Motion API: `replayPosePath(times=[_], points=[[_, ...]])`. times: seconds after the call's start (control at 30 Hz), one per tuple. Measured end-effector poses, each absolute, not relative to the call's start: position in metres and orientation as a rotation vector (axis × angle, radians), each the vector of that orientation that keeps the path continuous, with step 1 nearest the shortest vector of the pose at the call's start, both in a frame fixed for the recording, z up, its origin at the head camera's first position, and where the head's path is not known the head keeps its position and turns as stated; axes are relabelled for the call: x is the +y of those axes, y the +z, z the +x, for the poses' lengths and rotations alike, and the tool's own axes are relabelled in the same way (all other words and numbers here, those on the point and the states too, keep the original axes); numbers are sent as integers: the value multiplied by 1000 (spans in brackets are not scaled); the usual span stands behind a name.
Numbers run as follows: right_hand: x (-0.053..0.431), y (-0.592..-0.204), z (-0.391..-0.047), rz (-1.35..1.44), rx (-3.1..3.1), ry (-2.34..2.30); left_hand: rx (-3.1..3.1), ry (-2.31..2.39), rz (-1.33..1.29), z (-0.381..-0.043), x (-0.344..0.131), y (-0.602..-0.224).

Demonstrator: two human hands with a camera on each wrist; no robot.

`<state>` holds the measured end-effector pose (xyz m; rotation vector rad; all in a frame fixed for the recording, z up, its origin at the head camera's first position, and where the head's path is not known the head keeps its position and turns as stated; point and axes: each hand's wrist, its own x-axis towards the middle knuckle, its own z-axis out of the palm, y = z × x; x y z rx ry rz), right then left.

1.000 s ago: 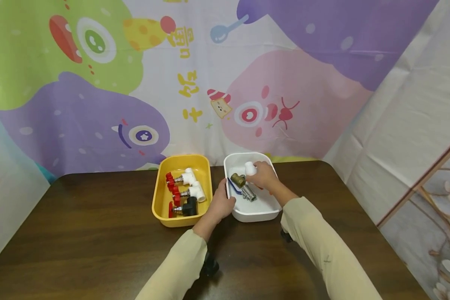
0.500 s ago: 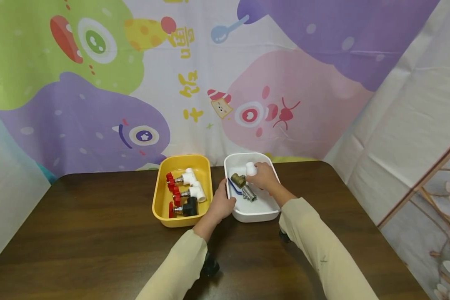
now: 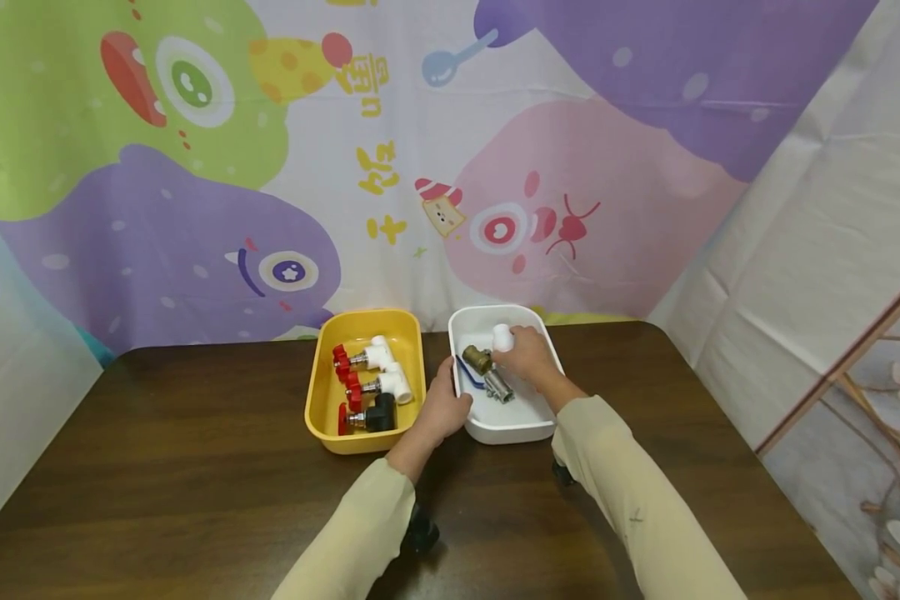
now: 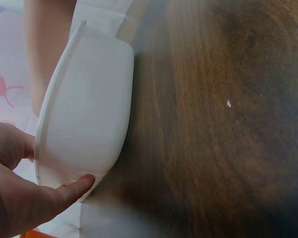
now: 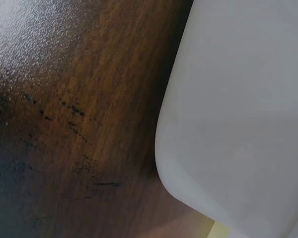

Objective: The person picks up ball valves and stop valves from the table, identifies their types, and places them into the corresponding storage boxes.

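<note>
My right hand (image 3: 528, 357) is inside the white bin (image 3: 513, 434), holding a white plastic pipe fitting (image 3: 502, 337) at the bin's far end. Part of the fitting is hidden by the fingers. Beside it in the bin lie a brass-coloured fitting (image 3: 476, 359), a silver metal valve body (image 3: 498, 387) and a blue lever (image 3: 469, 373). My left hand (image 3: 444, 408) grips the bin's left wall; in the left wrist view its thumb (image 4: 79, 186) presses the outer side. The right wrist view has only the bin's outer wall (image 5: 228, 124), not the hand.
Left of the white bin stands a yellow bin (image 3: 317, 392). Inside it are two white valves (image 3: 377, 357) with red handles and a black valve (image 3: 380, 413) with a red handle. Both bins sit on a dark wooden table (image 3: 195, 467), against a cartoon-printed cloth (image 3: 412, 275).
The right forearm has shifted slightly left, while the hand stays with the white fitting over the bin. The left hand keeps its place on the bin wall.
</note>
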<state>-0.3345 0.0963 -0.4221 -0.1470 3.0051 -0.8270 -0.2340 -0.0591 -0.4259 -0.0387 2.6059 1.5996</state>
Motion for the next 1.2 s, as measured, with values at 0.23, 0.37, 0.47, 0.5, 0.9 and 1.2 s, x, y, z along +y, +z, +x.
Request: replayPosePath(times=[0.23, 0.37, 0.47, 0.5, 0.9, 1.2], points=[[97, -423, -336, -136, 2999, -836, 2610, 1607, -34, -233, -58, -424], [98, -425, -339, -143, 2988, -858, 2614, 1608, -29, -233, -58, -423], [99, -426, -340, -159, 2986, -857, 2621, 1605, -22, -234, -58, -423], [99, -426, -340, -166, 2989, -851, 2623, 1603, -22, -234, -58, -423], [101, -423, -338, -226, 2997, -799, 2604, 1595, -38, -234, -57, -425], [103, -423, -337, -262, 2980, -795, 2595, 1593, -63, -232, -58, -427]])
